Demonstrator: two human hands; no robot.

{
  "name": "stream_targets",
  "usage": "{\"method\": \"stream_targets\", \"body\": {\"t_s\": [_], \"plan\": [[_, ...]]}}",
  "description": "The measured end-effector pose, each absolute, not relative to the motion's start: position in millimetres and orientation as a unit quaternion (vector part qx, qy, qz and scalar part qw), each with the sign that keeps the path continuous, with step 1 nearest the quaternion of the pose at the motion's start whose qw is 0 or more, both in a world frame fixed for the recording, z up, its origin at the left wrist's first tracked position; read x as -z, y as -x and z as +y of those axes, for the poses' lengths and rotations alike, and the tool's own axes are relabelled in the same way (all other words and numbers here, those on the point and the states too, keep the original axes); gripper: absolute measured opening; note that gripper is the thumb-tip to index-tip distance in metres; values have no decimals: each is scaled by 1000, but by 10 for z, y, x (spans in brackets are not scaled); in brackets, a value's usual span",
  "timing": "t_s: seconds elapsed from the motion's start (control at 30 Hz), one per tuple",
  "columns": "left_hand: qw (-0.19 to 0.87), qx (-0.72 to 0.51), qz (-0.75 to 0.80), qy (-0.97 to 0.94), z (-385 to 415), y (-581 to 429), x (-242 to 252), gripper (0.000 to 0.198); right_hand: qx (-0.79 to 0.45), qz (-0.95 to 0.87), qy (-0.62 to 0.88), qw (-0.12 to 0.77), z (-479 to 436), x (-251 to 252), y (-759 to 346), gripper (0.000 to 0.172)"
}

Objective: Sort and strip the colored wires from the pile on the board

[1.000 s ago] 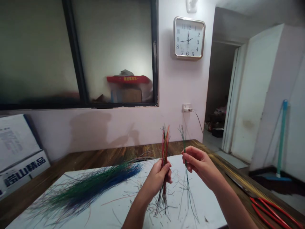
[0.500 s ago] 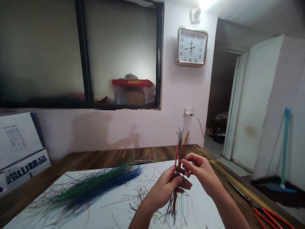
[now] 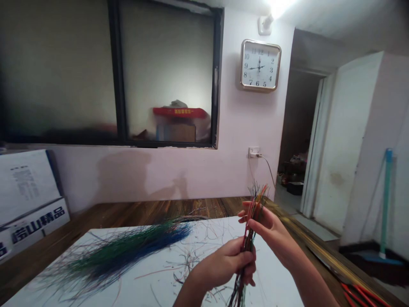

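**Left hand (image 3: 238, 259) and right hand (image 3: 270, 224) on one bundle of thin wires (image 3: 248, 239)**

The bundle stands nearly upright above the white board (image 3: 166, 294), leaning slightly right at the top, with red, orange, green and dark strands fanning out at its upper end. The left hand is closed around it below the middle, thumb across the front; the lower strands hang beneath that fist and run out of view. The right hand is higher up, the strands passing between its thumb and its fingers, which reach behind them; how firmly it grips, I cannot tell.

On the board's left side lies a loose pile of green and blue wires (image 3: 134, 247), well apart from the hands. Short wire clippings (image 3: 188, 259) are scattered between the pile and the left hand. The board rests on a dark wooden table (image 3: 128, 209). Beyond the right forearm, red-handled scissors (image 3: 359, 294) lie at the table's right edge, partly out of view. A lettered box (image 3: 38, 230) stands at far left.
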State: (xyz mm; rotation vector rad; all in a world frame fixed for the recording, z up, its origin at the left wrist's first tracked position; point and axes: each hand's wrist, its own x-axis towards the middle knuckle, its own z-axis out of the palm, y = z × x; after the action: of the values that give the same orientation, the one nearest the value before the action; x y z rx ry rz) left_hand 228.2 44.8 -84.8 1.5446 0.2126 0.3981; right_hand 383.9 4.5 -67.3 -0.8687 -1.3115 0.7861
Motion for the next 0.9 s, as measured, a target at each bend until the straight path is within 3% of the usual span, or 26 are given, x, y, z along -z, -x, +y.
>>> {"method": "stream_targets", "body": {"t_s": [0.1,0.2,0.27,0.4,0.47,0.6,0.77,0.9], "plan": [[743,-123,67,-654,444,-2250,826,30,-281,-586,408,641,73,709,-3859,43],[801,-129,56,-582,459,-2216,796,27,-107,-529,457,707,108,742,-3873,42],[819,-157,67,-547,487,-2197,788,21,-10,-532,468,706,113,748,-3860,48],[834,-166,98,-518,558,-2172,810,16,136,-737,476,460,126,783,-3769,60],[836,-160,107,-515,582,-2166,832,18,69,-794,459,392,181,850,-3721,55],[827,-139,113,-533,599,-2158,868,36,-60,-770,468,430,407,1061,-3723,13],[775,-181,194,-573,620,-2151,814,66,-152,-690,485,515,779,1285,-3984,29],[747,-211,217,-592,633,-2097,692,66,-223,-596,523,567,1016,1472,-4342,27]]}}
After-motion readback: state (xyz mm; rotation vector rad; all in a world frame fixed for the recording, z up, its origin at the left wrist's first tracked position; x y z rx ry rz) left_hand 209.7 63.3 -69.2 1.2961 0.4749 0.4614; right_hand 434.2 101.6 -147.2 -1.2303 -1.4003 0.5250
